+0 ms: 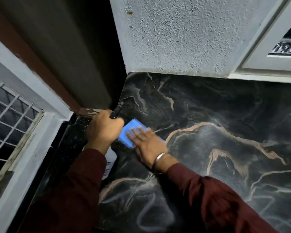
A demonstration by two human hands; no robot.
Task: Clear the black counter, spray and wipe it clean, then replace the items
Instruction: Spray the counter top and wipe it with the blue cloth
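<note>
Spray bottle (pixel 110 158), nozzle pointing away, gripped by left hand (pixel 103 127); right hand (pixel 147 142) flat-fingered presses blue cloth (pixel 130 132).

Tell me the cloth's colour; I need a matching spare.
Bright blue cloth, flat under the right hand; seen in the head view.

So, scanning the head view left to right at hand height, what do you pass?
Barred window → left hand gripping the spray bottle → blue cloth → right hand flat on the cloth → bare black counter.
</note>
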